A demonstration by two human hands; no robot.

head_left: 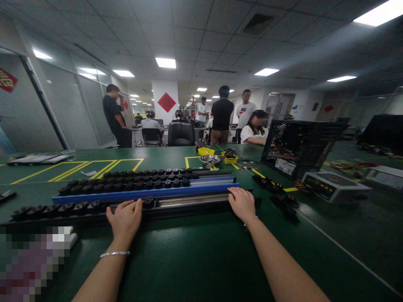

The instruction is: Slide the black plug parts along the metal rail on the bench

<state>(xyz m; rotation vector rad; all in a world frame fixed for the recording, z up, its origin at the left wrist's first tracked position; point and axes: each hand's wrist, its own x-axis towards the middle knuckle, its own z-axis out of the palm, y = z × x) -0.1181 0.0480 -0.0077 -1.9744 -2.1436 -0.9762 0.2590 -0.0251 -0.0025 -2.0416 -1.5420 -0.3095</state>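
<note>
A long black rail (192, 203) lies across the near side of the green table, with a bare metallic channel on its right half. Several small black parts (64, 211) stand in a row on its left half, and one more black part (148, 201) sits just right of my left hand. My left hand (125, 218) is bent over the middle of the rail, gripping it, fingers slightly apart. Near the rail's right end, my right hand (243, 204) is curled over it, fingertips on its top edge. The undersides of both grips are hidden.
Behind lies a blue rail (145, 194), then rows of black parts (151, 181). A metal bowl (210, 159) and yellow trays (206, 151) stand farther back. Right are an open computer case (299, 147), a power supply unit (333, 186) and loose black parts (285, 205). People are beyond the table.
</note>
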